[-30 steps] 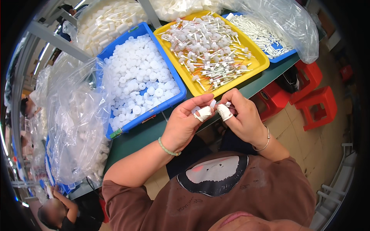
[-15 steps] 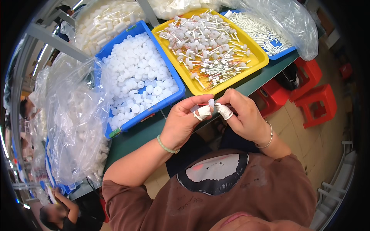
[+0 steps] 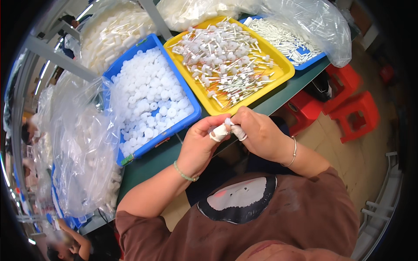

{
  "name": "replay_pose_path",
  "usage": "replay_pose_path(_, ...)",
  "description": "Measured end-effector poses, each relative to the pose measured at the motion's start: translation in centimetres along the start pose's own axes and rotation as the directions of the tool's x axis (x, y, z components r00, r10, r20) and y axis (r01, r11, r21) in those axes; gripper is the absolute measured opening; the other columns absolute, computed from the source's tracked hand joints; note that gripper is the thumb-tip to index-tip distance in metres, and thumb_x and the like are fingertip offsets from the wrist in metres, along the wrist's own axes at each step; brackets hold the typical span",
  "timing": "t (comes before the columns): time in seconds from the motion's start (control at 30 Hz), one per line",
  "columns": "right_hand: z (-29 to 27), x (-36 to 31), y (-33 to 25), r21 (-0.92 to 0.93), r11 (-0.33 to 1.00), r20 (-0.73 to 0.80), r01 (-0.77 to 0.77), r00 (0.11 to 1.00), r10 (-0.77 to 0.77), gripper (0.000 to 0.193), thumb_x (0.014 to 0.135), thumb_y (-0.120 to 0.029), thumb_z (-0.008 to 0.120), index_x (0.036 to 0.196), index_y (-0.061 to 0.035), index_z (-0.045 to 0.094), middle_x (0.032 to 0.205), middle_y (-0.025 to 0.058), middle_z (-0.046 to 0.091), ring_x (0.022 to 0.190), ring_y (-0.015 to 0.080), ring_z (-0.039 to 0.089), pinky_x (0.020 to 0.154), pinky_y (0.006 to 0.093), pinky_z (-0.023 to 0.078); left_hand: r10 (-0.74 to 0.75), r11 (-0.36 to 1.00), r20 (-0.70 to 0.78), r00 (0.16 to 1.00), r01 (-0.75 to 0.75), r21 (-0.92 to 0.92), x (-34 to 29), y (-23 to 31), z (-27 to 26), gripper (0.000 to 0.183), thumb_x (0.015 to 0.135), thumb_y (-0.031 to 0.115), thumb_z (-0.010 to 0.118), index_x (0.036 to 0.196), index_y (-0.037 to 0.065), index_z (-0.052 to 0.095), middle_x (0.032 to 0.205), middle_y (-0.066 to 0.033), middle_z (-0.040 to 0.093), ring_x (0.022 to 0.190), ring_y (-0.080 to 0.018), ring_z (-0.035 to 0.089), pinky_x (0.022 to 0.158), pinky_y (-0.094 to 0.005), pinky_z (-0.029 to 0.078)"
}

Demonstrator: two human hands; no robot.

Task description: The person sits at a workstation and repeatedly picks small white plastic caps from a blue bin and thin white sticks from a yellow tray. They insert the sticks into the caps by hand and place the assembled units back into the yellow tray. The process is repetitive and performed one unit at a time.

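Our left grip (image 3: pixel 198 141) and right grip (image 3: pixel 263 135) are pinched narrow around a small white piece (image 3: pixel 228 122) (mostly hidden by fingertips). We'd brace it left and work squarely, gently from the right. The yellow tray (image 3: pixel 278 73) has its rim just beyond both grips; freer room lies nearer us.

Bright even light, tube lights (image 3: pixel 42 78) at left, glare on plastic bag (image 3: pixel 78 174), edges bent, corners black
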State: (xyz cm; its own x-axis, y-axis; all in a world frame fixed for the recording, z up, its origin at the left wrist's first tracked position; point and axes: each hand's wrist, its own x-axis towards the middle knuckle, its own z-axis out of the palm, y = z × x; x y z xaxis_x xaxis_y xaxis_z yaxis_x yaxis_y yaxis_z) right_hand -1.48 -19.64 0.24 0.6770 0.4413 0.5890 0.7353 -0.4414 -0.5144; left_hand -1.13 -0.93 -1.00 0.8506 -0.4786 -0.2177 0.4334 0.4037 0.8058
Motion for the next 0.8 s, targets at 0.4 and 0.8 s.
replay_pose_path(0.4,-14.2,3.1,19.3,-0.605,0.723,-0.054,-0.334,0.923,0.381,0.020,0.075,0.000,0.057,0.094,-0.0014,0.066,0.091,0.0155,0.065,0.087,0.0313,0.062,0.078,0.0377,0.049,-0.014,0.997,-0.052,0.999,0.010,-0.075,0.2,0.5,0.4,0.021,0.091,0.017,0.062,0.110,0.009,0.057,0.105,-0.0028,0.063,0.090,-0.0096,0.062,0.081,-0.0241,0.053)
replay_pose_path(0.8,-12.1,3.2,11.7,-0.318,0.922,-0.228,-0.222,0.962,0.153,0.026,0.078,0.000,0.057,0.101,-0.0054,0.067,0.093,0.0119,0.062,0.089,0.0281,0.060,0.080,0.0338,0.047,-0.007,0.977,-0.016,1.000,0.003,-0.214,0.1,0.5,-0.2,0.026,0.091,0.018,0.062,0.114,0.010,0.054,0.108,-0.0044,0.062,0.097,-0.0139,0.063,0.084,-0.0250,0.053)
